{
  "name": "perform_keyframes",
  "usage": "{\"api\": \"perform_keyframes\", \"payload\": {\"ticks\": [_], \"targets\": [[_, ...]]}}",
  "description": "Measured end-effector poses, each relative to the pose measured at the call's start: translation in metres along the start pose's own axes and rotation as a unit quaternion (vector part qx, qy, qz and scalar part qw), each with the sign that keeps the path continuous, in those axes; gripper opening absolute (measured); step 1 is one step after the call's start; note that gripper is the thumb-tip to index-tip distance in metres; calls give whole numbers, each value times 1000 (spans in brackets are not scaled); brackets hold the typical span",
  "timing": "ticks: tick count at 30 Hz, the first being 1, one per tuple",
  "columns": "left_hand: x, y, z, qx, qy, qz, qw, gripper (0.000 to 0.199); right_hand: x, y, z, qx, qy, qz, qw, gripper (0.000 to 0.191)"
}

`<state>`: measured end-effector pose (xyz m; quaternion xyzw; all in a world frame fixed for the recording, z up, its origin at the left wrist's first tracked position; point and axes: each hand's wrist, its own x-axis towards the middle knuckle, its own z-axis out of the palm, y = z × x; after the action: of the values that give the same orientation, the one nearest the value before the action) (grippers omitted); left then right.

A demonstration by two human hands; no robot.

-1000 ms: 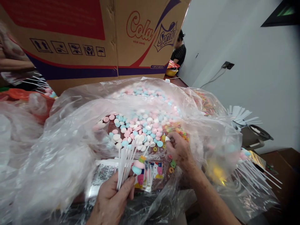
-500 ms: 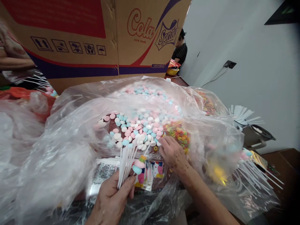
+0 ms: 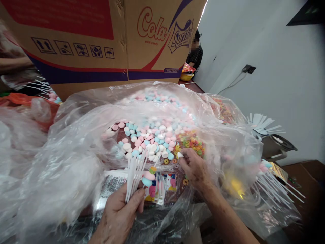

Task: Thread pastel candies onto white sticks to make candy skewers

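My left hand point(image 3: 124, 206) is closed around a bundle of white sticks point(image 3: 134, 173) at the lower middle. Beside the bundle, one stick carries a blue candy, a pink candy point(image 3: 149, 175) and small yellow-green and orange pieces. To the right, my right hand point(image 3: 194, 167) pinches a white candy point(image 3: 180, 155) between thumb and fingers. Pink, blue and white candies point(image 3: 142, 139) lie in an open clear plastic bag beyond my hands. Colourful ring candies point(image 3: 193, 144) are heaped just past my right fingers. Printed packets point(image 3: 171, 183) lie between my hands.
A large cardboard box point(image 3: 88, 64) stands behind the bag. White sticks with candies point(image 3: 276, 183) lie at the right, near a grey container point(image 3: 276, 147). A red bag point(image 3: 22, 100) is at the left. Two people are partly visible behind.
My right hand has moved slightly right, away from the candy pile, and a white candy now shows in its fingertips. My left hand has shifted slightly left and down with the sticks.
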<state>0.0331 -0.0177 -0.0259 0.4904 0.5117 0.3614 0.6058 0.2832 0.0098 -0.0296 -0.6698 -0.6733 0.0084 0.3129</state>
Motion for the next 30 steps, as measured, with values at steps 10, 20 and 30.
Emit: {"api": "perform_keyframes", "payload": {"ticks": [10,20,30], "targets": [[3,10,4,-19,9,31,999,38,7,-19,30,-104,-33,-81,991,20],[3,4,0,-6,2,-3,1000,36,-2,-18,17,-176,-29,-253,951,14],[0,11,1,3,4,7,1000,38,-2,-5,-5,46,34,-5,998,14]]}}
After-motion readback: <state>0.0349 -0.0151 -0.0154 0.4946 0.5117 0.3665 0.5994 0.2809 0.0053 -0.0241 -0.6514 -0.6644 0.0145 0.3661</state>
